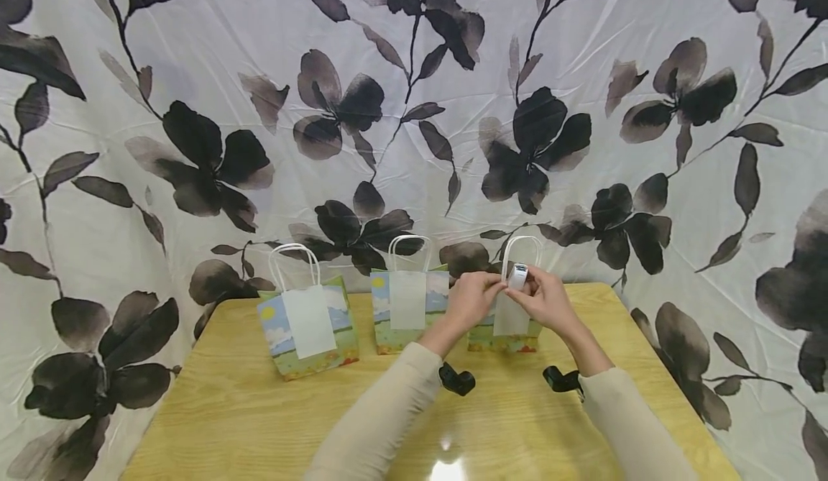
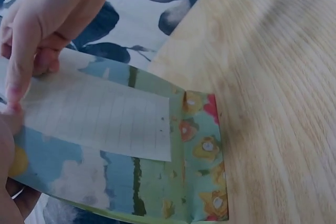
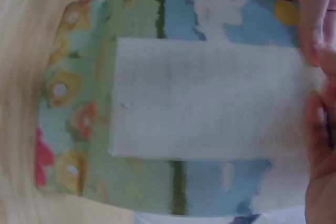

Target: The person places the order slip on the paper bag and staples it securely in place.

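Observation:
A paper gift bag (image 1: 504,343) printed with sky and flowers stands at the right of the row, a lined white paper slip (image 1: 511,321) lying against its front. My left hand (image 1: 471,298) pinches the slip and the bag's top edge near the handle. Beside it, my right hand (image 1: 546,300) holds a small white stapler-like tool (image 1: 518,277) at that same edge. In the right wrist view the slip (image 3: 210,100) lies flat on the bag, its upper end hidden by the fingers. The tool's far end and what it grips cannot be made out.
Two similar bags stand leftward: a middle bag (image 1: 382,339) and a tilted left bag (image 1: 274,333), each with a white slip on its front. All are on a wooden table (image 1: 259,423). A flowered cloth (image 1: 446,172) hangs right behind its far edge.

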{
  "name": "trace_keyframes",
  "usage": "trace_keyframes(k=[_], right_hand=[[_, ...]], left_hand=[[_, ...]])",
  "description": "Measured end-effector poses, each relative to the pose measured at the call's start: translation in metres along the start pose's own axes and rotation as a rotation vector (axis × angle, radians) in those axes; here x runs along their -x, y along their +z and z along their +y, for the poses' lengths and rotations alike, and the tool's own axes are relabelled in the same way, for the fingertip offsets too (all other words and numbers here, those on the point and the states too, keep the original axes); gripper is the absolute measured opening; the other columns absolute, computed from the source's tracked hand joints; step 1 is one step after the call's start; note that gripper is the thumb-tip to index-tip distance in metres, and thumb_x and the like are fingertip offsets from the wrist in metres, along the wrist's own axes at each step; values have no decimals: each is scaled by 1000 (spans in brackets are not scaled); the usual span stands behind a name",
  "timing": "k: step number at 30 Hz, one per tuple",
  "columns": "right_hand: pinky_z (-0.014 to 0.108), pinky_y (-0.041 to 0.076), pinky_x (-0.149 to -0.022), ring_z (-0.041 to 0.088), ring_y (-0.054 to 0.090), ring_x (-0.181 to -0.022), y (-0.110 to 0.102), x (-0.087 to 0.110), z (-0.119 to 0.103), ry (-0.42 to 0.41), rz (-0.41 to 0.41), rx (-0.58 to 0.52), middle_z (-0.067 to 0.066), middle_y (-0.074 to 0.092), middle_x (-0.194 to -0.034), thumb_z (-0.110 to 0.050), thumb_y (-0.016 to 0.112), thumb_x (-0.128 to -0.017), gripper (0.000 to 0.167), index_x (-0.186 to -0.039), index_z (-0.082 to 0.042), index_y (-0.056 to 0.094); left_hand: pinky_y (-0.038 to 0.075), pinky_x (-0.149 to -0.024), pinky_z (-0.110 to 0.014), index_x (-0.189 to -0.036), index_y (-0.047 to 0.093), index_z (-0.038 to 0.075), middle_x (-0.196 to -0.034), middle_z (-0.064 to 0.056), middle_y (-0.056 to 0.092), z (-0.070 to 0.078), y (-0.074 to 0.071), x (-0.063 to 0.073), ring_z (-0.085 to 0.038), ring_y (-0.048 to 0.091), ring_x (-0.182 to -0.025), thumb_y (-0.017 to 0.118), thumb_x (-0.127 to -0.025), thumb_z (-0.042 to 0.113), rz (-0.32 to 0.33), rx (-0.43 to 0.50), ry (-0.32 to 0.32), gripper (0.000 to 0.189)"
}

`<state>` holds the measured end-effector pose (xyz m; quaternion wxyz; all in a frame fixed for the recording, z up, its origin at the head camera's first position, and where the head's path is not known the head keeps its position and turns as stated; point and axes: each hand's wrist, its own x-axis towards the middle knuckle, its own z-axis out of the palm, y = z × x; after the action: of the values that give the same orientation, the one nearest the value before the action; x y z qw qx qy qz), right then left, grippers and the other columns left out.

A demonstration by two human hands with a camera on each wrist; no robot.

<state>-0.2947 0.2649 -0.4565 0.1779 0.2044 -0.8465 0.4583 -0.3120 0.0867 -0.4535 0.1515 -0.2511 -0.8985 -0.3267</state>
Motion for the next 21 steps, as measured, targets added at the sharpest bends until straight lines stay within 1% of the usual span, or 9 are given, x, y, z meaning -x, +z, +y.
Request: trace_keyframes(k=[3, 6, 8, 10, 11, 13, 16, 19, 21], right_hand=[[25, 39, -40, 11, 48, -46, -1, 4, 2, 40, 23, -30, 0, 53, -58, -9, 78, -84, 18, -93, -2, 63], [31, 50, -45, 16, 58, -50, -2, 6, 1, 61, 11, -89, 5, 61, -65, -7, 78, -83, 19, -94, 1, 65], [37, 54, -51, 20, 64, -55, -3, 4, 0, 60, 1, -126, 10, 66, -73, -8, 78, -83, 22, -98, 3, 66], [40, 55, -56, 21, 67, -62, -3, 1, -1, 35, -14, -150, 13, 68, -80, -10, 77, -85, 25, -102, 4, 65], [41, 56, -57, 21, 68, -63, -3, 0, -1, 27, -10, -151, 14, 69, -81, -10, 77, -85, 25, -102, 3, 65], [39, 55, -55, 21, 68, -63, -3, 1, -2, -5, 21, -111, 13, 69, -80, -9, 78, -83, 24, -101, 2, 66], [30, 54, -53, 18, 67, -62, -2, 3, -5, -53, 74, -11, 9, 69, -78, -7, 82, -78, 28, -99, -1, 65], [22, 50, -51, 17, 64, -60, -2, 6, -14, -84, 152, 76, 6, 67, -79, -9, 86, -75, 36, -103, 0, 65], [20, 48, -52, 19, 61, -59, -5, 7, -24, -71, 214, 89, 7, 66, -81, -11, 88, -73, 41, -106, -1, 65]], left_hand=[[38, -48, -18, -108, 77, 22, -90, 8, 72, 4, 2, 1, 0, 51, -56, 61, -96, 34, -35, 3, -16, 23], [37, -46, -18, -108, 77, 22, -88, 9, 71, 6, 3, 3, 1, 48, -52, 61, -96, 34, -57, 14, -22, 23], [36, -45, -18, -107, 77, 21, -86, 8, 71, 6, 1, 2, 0, 47, -50, 61, -96, 34, -40, 15, -15, 23], [36, -45, -18, -106, 77, 21, -88, 8, 71, 5, -1, 0, 0, 47, -50, 61, -95, 33, -15, 16, -6, 22], [35, -45, -18, -106, 77, 20, -88, 8, 72, 5, -2, -1, 0, 46, -49, 61, -95, 33, -11, 15, 3, 23], [36, -45, -18, -108, 76, 19, -90, 6, 72, 5, -4, -4, 0, 47, -50, 60, -96, 33, -24, 23, 26, 24], [36, -45, -18, -109, 76, 19, -90, 5, 72, 4, -5, -6, 0, 47, -49, 60, -96, 33, -36, 24, 46, 25], [38, -47, -18, -108, 77, 20, -88, 6, 71, 0, -5, -7, -1, 49, -52, 62, -96, 33, -18, -1, 42, 23], [40, -50, -19, -107, 77, 21, -87, 7, 70, -4, -5, -7, -2, 53, -58, 62, -95, 33, 1, -24, 41, 22]])
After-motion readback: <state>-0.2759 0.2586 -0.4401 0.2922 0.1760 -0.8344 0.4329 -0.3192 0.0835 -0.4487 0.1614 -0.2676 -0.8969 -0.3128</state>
